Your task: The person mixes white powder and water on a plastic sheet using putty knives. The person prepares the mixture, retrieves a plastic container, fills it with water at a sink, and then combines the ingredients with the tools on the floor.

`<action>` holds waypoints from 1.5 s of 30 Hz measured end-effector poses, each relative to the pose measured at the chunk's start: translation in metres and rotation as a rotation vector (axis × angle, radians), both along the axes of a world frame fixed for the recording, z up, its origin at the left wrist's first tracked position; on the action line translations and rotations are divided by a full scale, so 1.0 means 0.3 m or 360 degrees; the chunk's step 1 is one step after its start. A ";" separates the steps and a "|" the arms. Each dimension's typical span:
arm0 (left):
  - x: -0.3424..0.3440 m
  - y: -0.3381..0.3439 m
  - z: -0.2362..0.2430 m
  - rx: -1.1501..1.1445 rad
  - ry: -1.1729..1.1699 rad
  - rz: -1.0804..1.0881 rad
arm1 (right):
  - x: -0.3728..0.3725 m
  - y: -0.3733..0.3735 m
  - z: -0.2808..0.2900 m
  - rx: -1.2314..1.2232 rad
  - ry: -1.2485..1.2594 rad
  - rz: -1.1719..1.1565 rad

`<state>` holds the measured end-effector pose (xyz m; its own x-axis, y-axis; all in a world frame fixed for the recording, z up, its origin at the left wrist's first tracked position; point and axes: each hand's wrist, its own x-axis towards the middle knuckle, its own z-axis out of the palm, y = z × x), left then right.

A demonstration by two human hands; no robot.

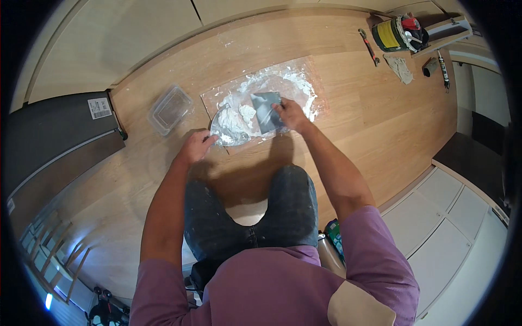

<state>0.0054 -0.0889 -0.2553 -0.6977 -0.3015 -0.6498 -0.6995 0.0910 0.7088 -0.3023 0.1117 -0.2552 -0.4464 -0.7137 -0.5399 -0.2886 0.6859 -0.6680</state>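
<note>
My right hand (pixel 292 114) grips a wide grey scraper (pixel 266 111), its flat blade lying over white paste on a board. The board (pixel 206 101) is on the floor in front of my knees, its surface smeared with white. A clear plastic bag (pixel 239 139) with lumps of white paste (pixel 231 120) covers the board's near left part. My left hand (pixel 197 146) is at the bag's left edge, thumb and fingers pinched on it. Just beyond that hand sits a clear plastic tub (pixel 170 110).
A black bucket with a yellow label (pixel 390 34) holds tools at the far right. Near it lie a red-and-black wrench (pixel 369 48), a pale cloth (pixel 399 68) and a sealant tube (pixel 443 70). Cabinet fronts (pixel 125 32) border the far side; a dark appliance (pixel 65 130) stands left.
</note>
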 end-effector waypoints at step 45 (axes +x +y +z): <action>-0.209 0.165 0.423 0.0303 0.0288 0.0070 | 0.098 0.470 0.354 -0.0685 0.0816 0.0162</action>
<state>-0.0572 -0.0393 -0.1283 -0.7966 -0.2186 -0.5635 -0.5601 -0.0834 0.8242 -0.2729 0.2528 -0.1490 -0.4896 -0.8696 0.0638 -0.6907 0.3421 -0.6370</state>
